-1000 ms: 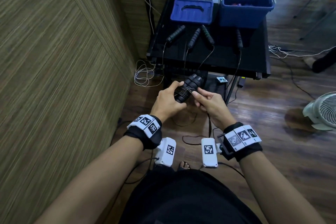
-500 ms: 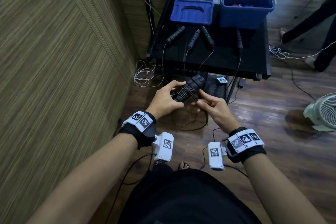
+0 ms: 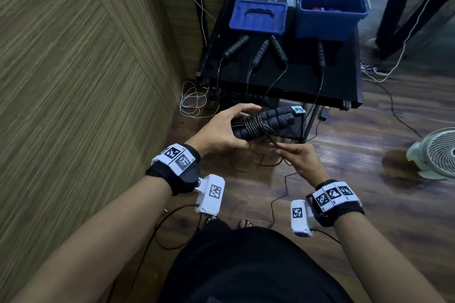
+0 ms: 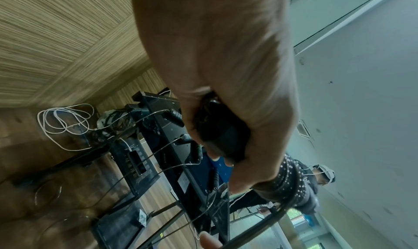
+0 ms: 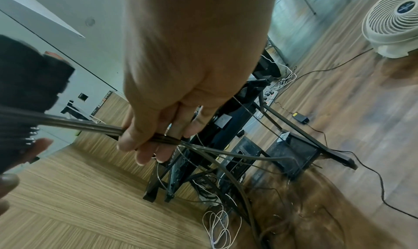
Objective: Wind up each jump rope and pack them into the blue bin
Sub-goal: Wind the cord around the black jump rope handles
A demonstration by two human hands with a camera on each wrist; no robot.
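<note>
While the person stands just short of the black table (image 3: 339,86), the left hand (image 3: 216,130) grips a pair of black ribbed jump-rope handles (image 3: 268,120) side by side, fingers & thumb curled round them, w/ several turns of dark cord (image 3: 256,125) wound about their middle. Right hand (image 3: 299,157), just below & beside the handles, pinches the loose cord between thumb & fingertips (image 5: 144,154); from there the rest droops in loops toward the wood floor. Blue bin (image 3: 330,15) sits at the table's far right corner, well apart from both hands, w/ something red inside, too small to tell. Blue lid (image 3: 258,17) lies left of the bin. Four more rope handles (image 3: 261,53) lie on the tabletop in front of bin & lid, cords hanging over the table's near edge. White fan (image 3: 433,152) stands on the floor right of the table.
</note>
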